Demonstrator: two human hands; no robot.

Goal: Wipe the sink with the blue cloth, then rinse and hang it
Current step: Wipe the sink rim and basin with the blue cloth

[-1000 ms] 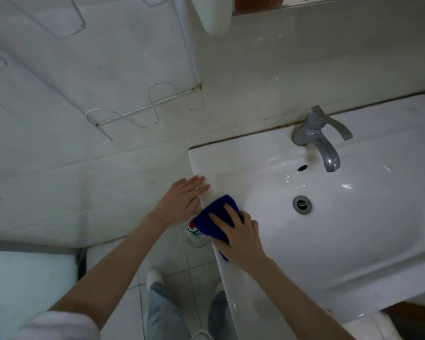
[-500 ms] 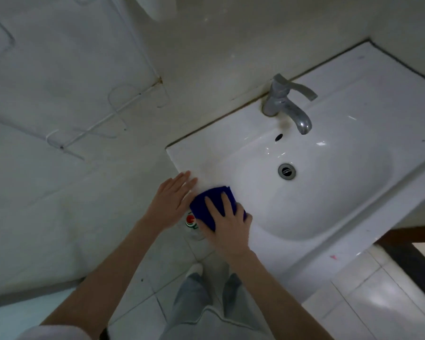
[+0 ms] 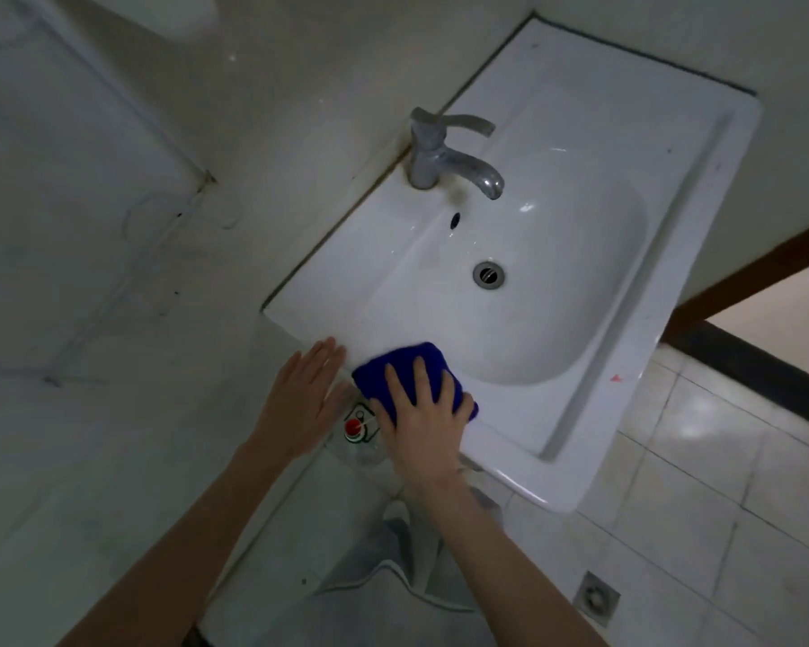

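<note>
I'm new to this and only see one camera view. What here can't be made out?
- Head view: the folded blue cloth is partly covered by the right hand.
- The red-capped clear plastic bottle on the floor: label too small, partly hidden by the white ceramic sink.
- The thin white wire wall rack is motion-blurred.

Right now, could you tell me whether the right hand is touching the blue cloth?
Touching. The head view shows the right hand pressed flat on the blue cloth, fingers spread across its top, on the sink rim.
</note>
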